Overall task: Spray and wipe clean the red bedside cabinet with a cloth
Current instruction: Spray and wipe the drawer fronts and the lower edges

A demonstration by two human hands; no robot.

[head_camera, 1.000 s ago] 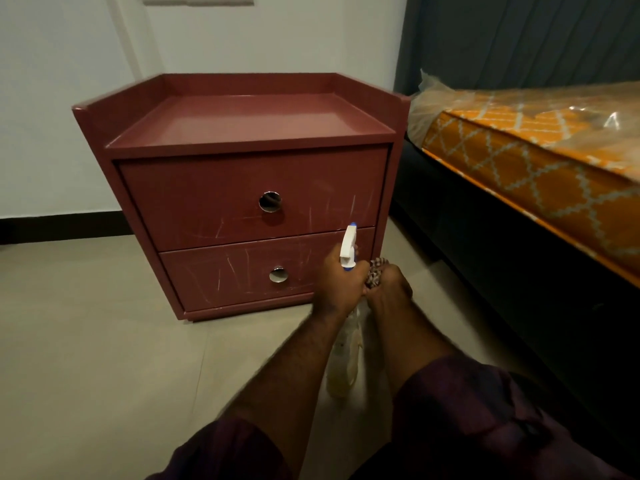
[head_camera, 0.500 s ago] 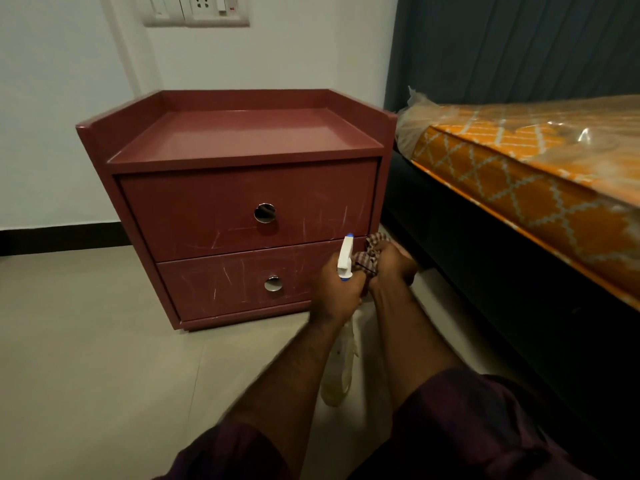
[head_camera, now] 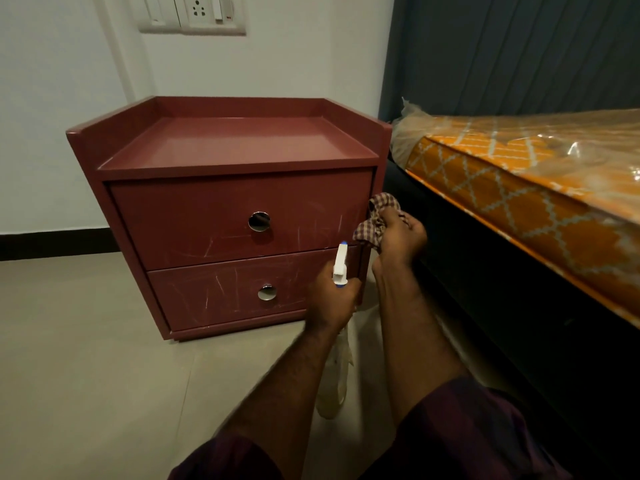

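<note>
The red bedside cabinet (head_camera: 194, 216) stands on the floor against the wall, with two scratched drawers and a rimmed top. My left hand (head_camera: 330, 299) grips a spray bottle (head_camera: 335, 372) by its neck; the white nozzle with a blue tip points up in front of the lower drawer's right end. My right hand (head_camera: 401, 237) is closed around a crumpled checked cloth (head_camera: 375, 220), held beside the cabinet's front right corner at the height of the upper drawer.
A bed with an orange patterned mattress (head_camera: 519, 188) in plastic wrap and a dark frame (head_camera: 502, 306) stands close on the right. A switch and socket plate (head_camera: 194, 12) is on the wall above. Beige tiled floor (head_camera: 76, 358) stretches to the left.
My right hand has lifted the cloth up and to the right, away from the bottle hand. The view has tilted upward, showing more wall.
</note>
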